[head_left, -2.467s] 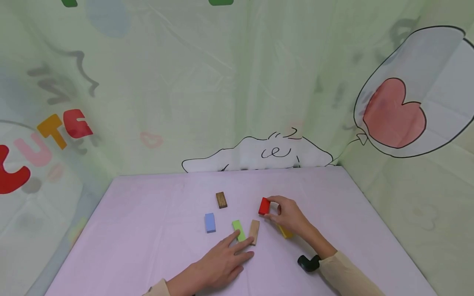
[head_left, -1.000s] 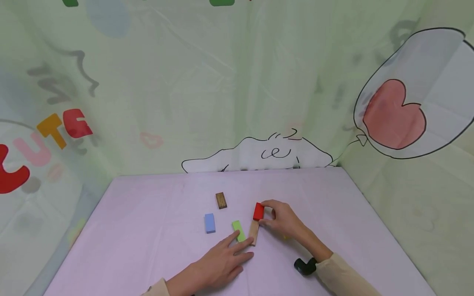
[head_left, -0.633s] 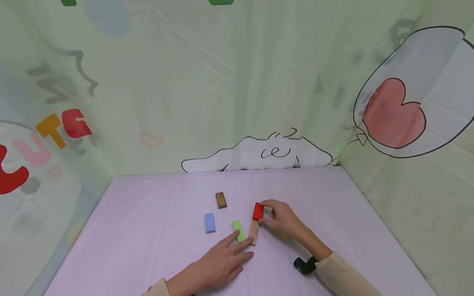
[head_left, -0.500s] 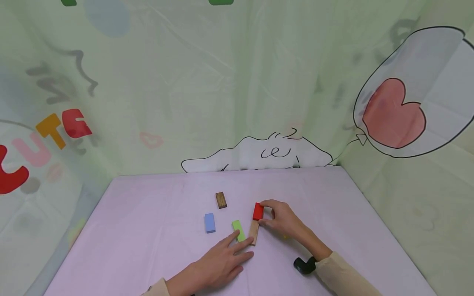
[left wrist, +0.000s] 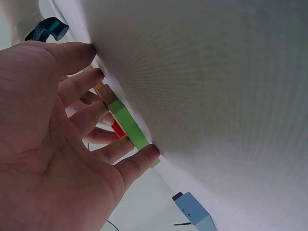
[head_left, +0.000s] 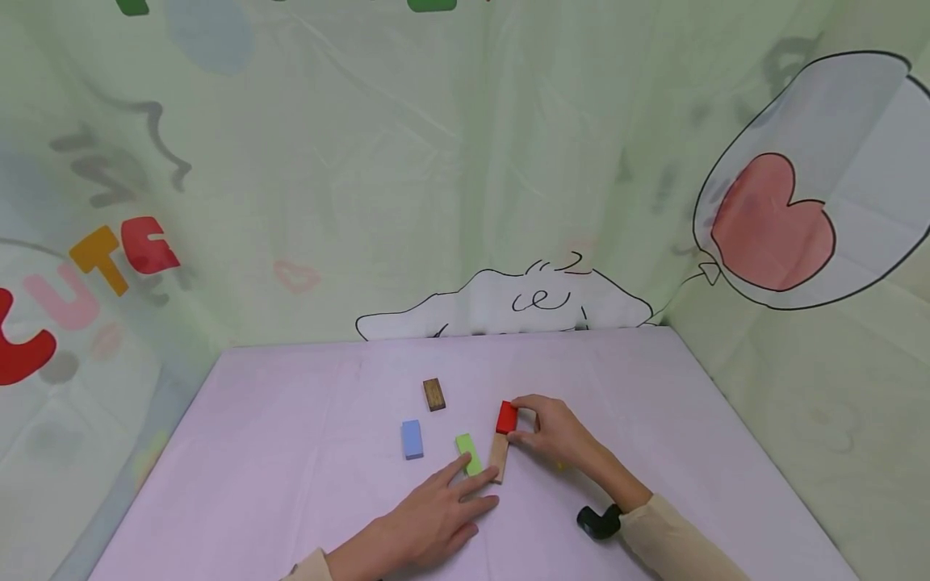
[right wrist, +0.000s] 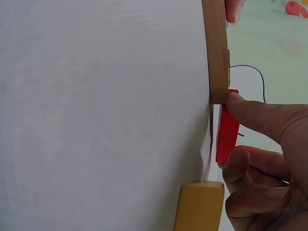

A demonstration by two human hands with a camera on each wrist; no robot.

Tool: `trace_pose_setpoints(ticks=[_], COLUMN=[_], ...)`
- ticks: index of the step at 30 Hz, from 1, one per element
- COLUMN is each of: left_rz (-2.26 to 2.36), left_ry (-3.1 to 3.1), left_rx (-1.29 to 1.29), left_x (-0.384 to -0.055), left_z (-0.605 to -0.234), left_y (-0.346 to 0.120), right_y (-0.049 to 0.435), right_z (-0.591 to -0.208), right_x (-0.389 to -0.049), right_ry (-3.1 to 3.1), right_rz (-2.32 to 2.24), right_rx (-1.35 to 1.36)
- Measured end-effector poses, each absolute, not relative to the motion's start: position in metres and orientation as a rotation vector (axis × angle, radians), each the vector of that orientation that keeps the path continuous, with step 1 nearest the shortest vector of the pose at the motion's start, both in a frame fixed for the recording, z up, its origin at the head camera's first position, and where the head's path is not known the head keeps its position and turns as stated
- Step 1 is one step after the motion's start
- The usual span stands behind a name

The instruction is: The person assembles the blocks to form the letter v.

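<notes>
Thumb and finger of my right hand (head_left: 555, 432) pinch a red wooden block (head_left: 506, 417) by its two ends. That block lies in line with the far end of a natural wood block (head_left: 499, 453); in the right wrist view the two ends meet or nearly meet. My left hand (head_left: 436, 516) is spread low over the table, one fingertip at the light green block (head_left: 467, 449) and another on the near end of the natural wood block. Below the right hand is a yellow block (right wrist: 199, 207), mostly hidden in the head view.
Left of the green block lies a blue block (head_left: 412, 440). Farther back sits a dark brown block (head_left: 433, 394). A black wrist camera (head_left: 599, 522) hangs at the right cuff. The table (head_left: 291, 420) has a pale cloth, with a printed curtain (head_left: 378, 177) behind it.
Over the earlier frames my right hand slid the red block left and slightly nearer, to the natural wood block's far end. Since about a second ago it has stayed there. The left hand keeps its place.
</notes>
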State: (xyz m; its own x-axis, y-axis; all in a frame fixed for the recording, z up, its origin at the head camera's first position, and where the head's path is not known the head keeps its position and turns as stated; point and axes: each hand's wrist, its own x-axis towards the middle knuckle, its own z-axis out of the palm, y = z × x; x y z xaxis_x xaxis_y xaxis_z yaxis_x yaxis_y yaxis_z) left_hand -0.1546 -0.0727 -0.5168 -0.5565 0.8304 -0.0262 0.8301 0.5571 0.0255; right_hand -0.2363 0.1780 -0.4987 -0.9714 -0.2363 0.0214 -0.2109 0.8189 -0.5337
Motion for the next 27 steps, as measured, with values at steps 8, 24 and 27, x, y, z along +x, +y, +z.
trace_pose_setpoints(ticks=[8,24,27], left_rz=[0.028,0.021,0.025], left_ry=[2.747,2.741,2.743], left_rx=[1.467,1.446,1.445], left_x=[-0.1528,-0.1534,-0.1535], left_z=[-0.5158,-0.5155,-0.5167], left_y=[-0.0733,-0.0726,-0.0727], right_y=[0.1786,0.1789,0.1788], right_z=[-0.5018,-0.5002,-0.5013], right_x=[-0.2388,-0.2387,-0.2391], right_ry=[2.93,2.899,2.906], right_rz=[-0.856,-0.886,-0.88], right_rx=[-0.372,-0.407,-0.406])
